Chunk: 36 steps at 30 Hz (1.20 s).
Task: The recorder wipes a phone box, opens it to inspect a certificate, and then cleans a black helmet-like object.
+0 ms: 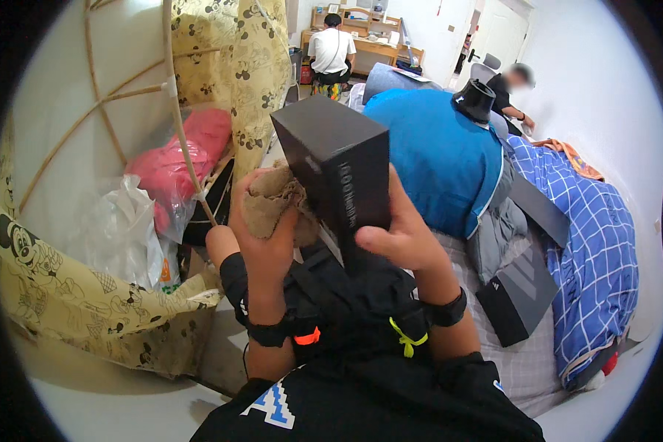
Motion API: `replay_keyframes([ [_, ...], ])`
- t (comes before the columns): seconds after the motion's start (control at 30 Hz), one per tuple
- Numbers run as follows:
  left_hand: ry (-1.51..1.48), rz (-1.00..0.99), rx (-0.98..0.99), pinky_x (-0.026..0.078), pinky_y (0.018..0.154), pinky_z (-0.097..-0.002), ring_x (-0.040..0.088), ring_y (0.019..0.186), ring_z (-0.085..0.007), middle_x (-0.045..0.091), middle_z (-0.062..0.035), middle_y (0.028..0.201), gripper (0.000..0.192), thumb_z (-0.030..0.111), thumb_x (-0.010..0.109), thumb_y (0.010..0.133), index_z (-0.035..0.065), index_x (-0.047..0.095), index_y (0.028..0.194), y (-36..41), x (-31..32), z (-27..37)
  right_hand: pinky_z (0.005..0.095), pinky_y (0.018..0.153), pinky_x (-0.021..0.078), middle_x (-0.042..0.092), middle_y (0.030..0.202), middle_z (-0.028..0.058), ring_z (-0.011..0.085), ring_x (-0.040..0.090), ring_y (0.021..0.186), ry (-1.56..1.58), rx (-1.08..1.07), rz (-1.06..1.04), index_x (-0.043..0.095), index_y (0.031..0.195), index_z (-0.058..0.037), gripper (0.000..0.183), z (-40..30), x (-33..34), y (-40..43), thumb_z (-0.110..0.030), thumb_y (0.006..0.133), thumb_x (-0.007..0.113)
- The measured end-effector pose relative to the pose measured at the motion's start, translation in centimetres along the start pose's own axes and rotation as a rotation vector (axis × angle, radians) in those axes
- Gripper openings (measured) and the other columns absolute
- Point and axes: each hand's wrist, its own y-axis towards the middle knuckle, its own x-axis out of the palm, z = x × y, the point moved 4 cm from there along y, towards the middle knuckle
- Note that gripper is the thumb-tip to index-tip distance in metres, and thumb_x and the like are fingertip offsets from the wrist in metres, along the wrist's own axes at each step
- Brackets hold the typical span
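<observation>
In front of me, my right hand (406, 232) holds a black cardboard box (342, 149) by its right side and lower part, thumb on the face that bears writing. The box is tilted, with its top towards the far side of the room. My left hand (268, 237) grips a crumpled brown cloth (276, 201) at the box's left side. The cloth's folds bulge between the fingers and reach the box; whether it presses on it I cannot tell. A black strap circles each of my forearms.
A patterned yellow curtain (259, 83) and poles (179, 110) stand left, around plastic bags (127, 232). At right, a bed (514, 364) bears a blue cushion-like bundle (431, 160), another dark box (516, 295) and a checked blue quilt (591, 237). Two people (331, 52) (511, 96) are farther off.
</observation>
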Motion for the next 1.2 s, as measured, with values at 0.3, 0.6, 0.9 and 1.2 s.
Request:
replay_keyframes([
  [0.3, -0.210, -0.079, -0.087, 0.045, 0.090, -0.0285, 0.056, 0.103, -0.0153, 0.056, -0.0088, 0.109, 0.044, -0.008, 0.062, 0.077, 0.0001, 0.048, 0.119, -0.3, 0.8, -0.3, 0.0339, 0.105, 0.0314, 0.037, 0.141, 0.0161, 0.0225, 0.039, 0.128, 0.000, 0.022, -0.009, 0.013, 0.149, -0.0055, 0.095, 0.2, 0.8, 0.1, -0.014, 0.076, 0.074],
  [0.6, -0.189, -0.146, -0.097, 0.046, 0.086, -0.0288, 0.059, 0.097, -0.0164, 0.060, -0.0096, 0.103, 0.047, -0.004, 0.063, 0.073, 0.0006, 0.049, 0.118, -0.8, 1.5, 0.3, 0.0335, 0.091, 0.0449, 0.043, 0.132, 0.0169, 0.0219, 0.053, 0.111, -0.153, -0.051, 0.100, 0.020, 0.146, -0.0075, 0.093, 0.8, 0.5, 0.6, -0.020, 0.073, 0.077],
  [0.9, -0.104, -0.263, -0.008, 0.046, 0.086, -0.0292, 0.058, 0.096, -0.0169, 0.059, -0.0108, 0.103, 0.051, -0.005, 0.063, 0.068, -0.0006, 0.050, 0.116, -0.9, 2.1, 1.5, 0.0340, 0.095, 0.0434, 0.037, 0.140, 0.0154, 0.0233, 0.049, 0.117, -0.159, -0.058, 0.271, 0.019, 0.147, -0.0067, 0.091, 0.7, -0.6, 1.0, -0.017, 0.076, 0.077],
  [1.2, -0.153, 0.068, -0.114, 0.045, 0.091, -0.0308, 0.057, 0.103, -0.0183, 0.057, -0.0116, 0.111, 0.049, -0.005, 0.061, 0.074, -0.0018, 0.047, 0.121, -1.3, 0.8, -0.7, 0.0338, 0.102, 0.0347, 0.040, 0.139, 0.0156, 0.0223, 0.044, 0.123, -0.185, -0.054, 0.055, 0.026, 0.145, -0.0027, 0.087, 0.8, 0.7, 0.9, -0.021, 0.076, 0.077],
])
